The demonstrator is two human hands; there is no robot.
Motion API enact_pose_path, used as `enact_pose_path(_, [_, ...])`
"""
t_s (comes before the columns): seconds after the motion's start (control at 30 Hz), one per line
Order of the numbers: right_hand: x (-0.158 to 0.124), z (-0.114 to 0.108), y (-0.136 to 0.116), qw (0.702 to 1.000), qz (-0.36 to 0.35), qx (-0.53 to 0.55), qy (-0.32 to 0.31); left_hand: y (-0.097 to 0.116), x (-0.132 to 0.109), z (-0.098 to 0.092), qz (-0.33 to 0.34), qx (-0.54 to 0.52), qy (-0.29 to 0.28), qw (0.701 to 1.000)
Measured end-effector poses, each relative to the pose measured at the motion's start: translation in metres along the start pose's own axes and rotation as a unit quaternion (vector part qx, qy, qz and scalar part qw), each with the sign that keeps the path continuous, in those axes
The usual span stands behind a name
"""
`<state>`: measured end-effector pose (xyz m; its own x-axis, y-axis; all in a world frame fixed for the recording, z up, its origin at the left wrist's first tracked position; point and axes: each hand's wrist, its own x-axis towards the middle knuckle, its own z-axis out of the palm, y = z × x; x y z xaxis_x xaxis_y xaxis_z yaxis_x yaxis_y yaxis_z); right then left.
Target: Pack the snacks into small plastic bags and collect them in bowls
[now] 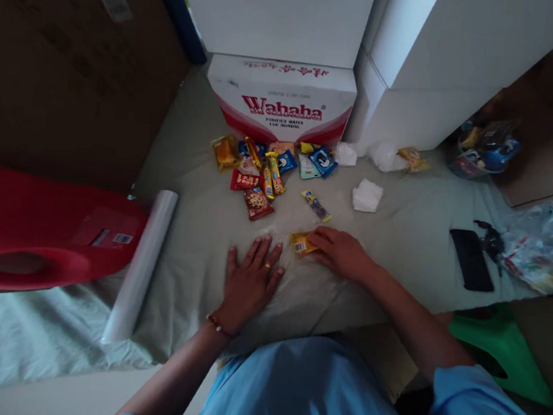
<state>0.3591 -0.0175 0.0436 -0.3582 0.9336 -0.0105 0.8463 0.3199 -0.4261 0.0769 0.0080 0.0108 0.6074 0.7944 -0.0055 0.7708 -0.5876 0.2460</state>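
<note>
My left hand [250, 278] lies flat with spread fingers on a clear plastic bag [292, 289] that is spread over the pale sheet. My right hand [341, 251] rests beside it, its fingertips curled on a small yellow snack packet [302, 244] at the bag's edge. A little farther off lies a heap of several snack packets [268, 170] in yellow, red and blue wrappers. One thin yellow packet [315, 205] lies alone between the heap and my right hand.
A white and red Wahaha carton [281, 101] stands behind the heap, with white boxes [423, 58] above and right. A roll of clear bags [143, 265] and a red stool [29, 229] lie left. Right are a black phone [471, 260], keys, plastic bags and crumpled tissues [366, 196].
</note>
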Motion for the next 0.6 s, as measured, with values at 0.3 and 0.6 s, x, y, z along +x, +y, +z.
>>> enact_pose_path(0.3, [0.004, 0.005, -0.008, 0.997, 0.002, 0.061, 0.054, 0.001, 0.003, 0.001, -0.035, 0.003, 0.014, 0.999])
enact_pose_path(0.6, [-0.069, 0.006, 0.021, 0.989, 0.005, 0.102, 0.107, -0.018, -0.034, -0.001, 0.027, -0.018, 0.130, 0.991])
